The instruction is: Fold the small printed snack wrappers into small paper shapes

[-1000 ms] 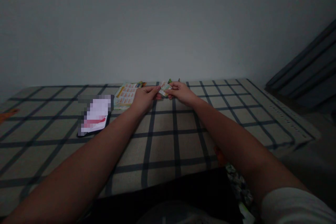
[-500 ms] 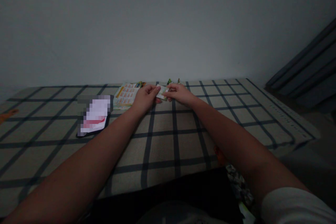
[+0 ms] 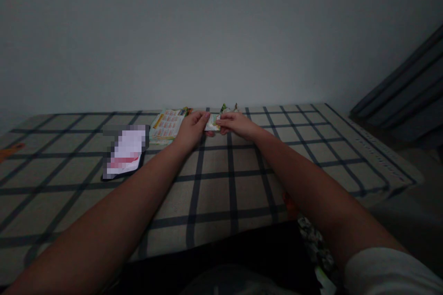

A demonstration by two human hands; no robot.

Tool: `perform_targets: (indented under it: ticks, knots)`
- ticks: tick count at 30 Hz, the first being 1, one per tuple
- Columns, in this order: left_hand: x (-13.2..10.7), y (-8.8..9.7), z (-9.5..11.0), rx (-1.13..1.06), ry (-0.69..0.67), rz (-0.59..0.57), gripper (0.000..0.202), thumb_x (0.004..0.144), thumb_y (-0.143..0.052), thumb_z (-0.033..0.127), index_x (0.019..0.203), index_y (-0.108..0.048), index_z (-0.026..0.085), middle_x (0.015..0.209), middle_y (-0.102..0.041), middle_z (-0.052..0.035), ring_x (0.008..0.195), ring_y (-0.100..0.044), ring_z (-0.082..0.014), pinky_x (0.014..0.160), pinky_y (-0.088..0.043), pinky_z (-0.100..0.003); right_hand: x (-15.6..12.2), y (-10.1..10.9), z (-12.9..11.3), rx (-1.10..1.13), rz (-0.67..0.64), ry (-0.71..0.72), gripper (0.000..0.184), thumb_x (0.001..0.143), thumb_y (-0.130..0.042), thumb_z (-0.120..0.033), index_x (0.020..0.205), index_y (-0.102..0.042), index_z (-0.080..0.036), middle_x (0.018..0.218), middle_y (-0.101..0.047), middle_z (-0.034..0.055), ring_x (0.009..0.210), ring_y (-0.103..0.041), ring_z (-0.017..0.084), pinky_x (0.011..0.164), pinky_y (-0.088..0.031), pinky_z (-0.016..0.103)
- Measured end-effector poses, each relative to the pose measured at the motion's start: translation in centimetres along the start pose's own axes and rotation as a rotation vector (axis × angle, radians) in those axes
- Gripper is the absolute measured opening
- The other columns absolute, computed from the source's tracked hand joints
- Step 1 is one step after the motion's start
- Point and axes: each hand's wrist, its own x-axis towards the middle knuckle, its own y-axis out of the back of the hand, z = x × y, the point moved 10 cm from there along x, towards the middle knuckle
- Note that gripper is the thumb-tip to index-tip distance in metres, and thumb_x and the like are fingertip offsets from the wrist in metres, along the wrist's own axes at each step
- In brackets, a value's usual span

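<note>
Between my two hands is a small, pale printed packet or card point(image 3: 212, 122), with greenish and yellowish print too small to read. My left hand point(image 3: 192, 128) pinches its left edge, thumb on top. On the other side, my right hand point(image 3: 237, 124) grips the right edge between thumb and fingers. Both hands are above the far part of the table. Just left of my left hand lies a printed sheet or flat packet point(image 3: 168, 124) with orange and yellow blocks. Behind my right hand, a green and white wrapper point(image 3: 230, 108) is partly hidden.
A checked cloth point(image 3: 211, 189) covers the table, which meets a plain wall point(image 3: 221, 37). A phone or tablet point(image 3: 126, 152) with a blurred, lit screen lies on the left. An orange object point(image 3: 12, 151) shows at the left edge. Grey curtain folds point(image 3: 404, 83) hang at right.
The small packet has turned from slanted to nearly level between my hands, and more coloured print shows near my right thumb. Both hands stay in almost the same place.
</note>
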Motion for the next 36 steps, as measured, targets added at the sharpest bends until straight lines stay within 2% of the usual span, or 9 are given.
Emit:
perform_targets:
  ticks: [2,5,10,14,19,25,30,33,36]
  knots:
    - [0.1,0.2,0.1,-0.009,-0.009,0.022,0.048,0.082,-0.072,0.065,0.085,-0.065,0.017,0.081,-0.067,-0.0034,0.072,-0.064,-0.0161,0.057,-0.060,-0.027,0.0,0.0,0.1,-0.013,0.000,-0.013,0.012,0.092,-0.072,-0.024,0.086,-0.070,-0.014,0.076,-0.070,0.0026,0.065,-0.064,0.009,0.064,-0.056,0.020]
    - [0.2,0.3,-0.3,-0.050,0.023,0.034,0.041,0.084,-0.072,0.058,0.082,-0.063,0.018,0.077,-0.067,-0.0024,0.067,-0.064,-0.0155,0.059,-0.061,-0.029,0.2,0.7,-0.1,0.004,0.080,0.012,0.013,0.091,-0.074,-0.025,0.084,-0.070,-0.014,0.079,-0.072,0.0037,0.070,-0.066,0.011,0.067,-0.058,0.021]
    - [0.2,-0.7,-2.1,-0.099,0.162,-0.049,0.032,0.085,-0.070,0.049,0.079,-0.060,0.018,0.074,-0.070,-0.0037,0.066,-0.069,-0.0163,0.060,-0.059,-0.027,0.2,1.9,-0.7,-0.016,0.190,0.065,0.010,0.091,-0.072,-0.021,0.084,-0.067,-0.017,0.080,-0.070,0.0026,0.070,-0.064,0.011,0.064,-0.057,0.022]
    - [0.0,-1.3,-2.1,-0.087,0.157,-0.106,0.034,0.085,-0.071,0.051,0.085,-0.067,0.017,0.079,-0.073,-0.0057,0.065,-0.068,-0.0149,0.060,-0.057,-0.025,0.2,2.0,-1.2,-0.107,0.177,0.096,0.011,0.092,-0.068,-0.020,0.082,-0.068,-0.018,0.075,-0.067,0.0008,0.067,-0.060,0.011,0.061,-0.054,0.021]
    - [0.1,-1.1,-1.4,-0.085,0.103,-0.099,0.041,0.080,-0.077,0.056,0.089,-0.074,0.016,0.081,-0.076,-0.0065,0.065,-0.067,-0.0144,0.064,-0.058,-0.027,0.1,1.6,-1.5,-0.101,0.148,0.099,0.012,0.092,-0.070,-0.023,0.081,-0.067,-0.017,0.075,-0.066,0.0007,0.066,-0.059,0.011,0.062,-0.052,0.023]
    - [0.4,-0.9,-1.6,-0.156,0.130,-0.099,0.040,0.077,-0.081,0.055,0.088,-0.077,0.017,0.084,-0.078,-0.0084,0.063,-0.067,-0.0145,0.060,-0.057,-0.026,0.1,1.5,-2.0,-0.102,0.136,0.131,0.013,0.091,-0.070,-0.028,0.084,-0.067,-0.018,0.075,-0.065,0.0000,0.063,-0.057,0.011,0.059,-0.049,0.023]
    - [0.1,-1.2,-2.0,-0.149,0.172,-0.103,0.041,0.076,-0.083,0.053,0.090,-0.077,0.014,0.088,-0.078,-0.0102,0.067,-0.070,-0.0158,0.065,-0.059,-0.028,0.2,1.9,-1.7,-0.120,0.146,0.120,0.016,0.089,-0.073,-0.031,0.083,-0.069,-0.017,0.074,-0.065,0.0001,0.062,-0.057,0.011,0.059,-0.049,0.024]
    - [0.0,-0.9,-1.7,-0.160,0.162,-0.073,0.039,0.074,-0.084,0.049,0.087,-0.076,0.014,0.087,-0.078,-0.0092,0.071,-0.071,-0.0169,0.068,-0.060,-0.029,0.2,1.9,-1.4,-0.071,0.146,0.107,0.017,0.087,-0.076,-0.033,0.085,-0.071,-0.017,0.077,-0.067,0.0009,0.064,-0.059,0.011,0.061,-0.051,0.023]
    - [-0.1,-0.1,-0.9,-0.149,0.119,0.000,0.036,0.074,-0.083,0.048,0.084,-0.075,0.013,0.085,-0.077,-0.0075,0.072,-0.071,-0.0164,0.071,-0.061,-0.030,0.3,1.6,-0.7,0.035,0.129,0.058,0.019,0.092,-0.073,-0.035,0.089,-0.071,-0.016,0.079,-0.070,0.0027,0.066,-0.063,0.011,0.064,-0.055,0.023]
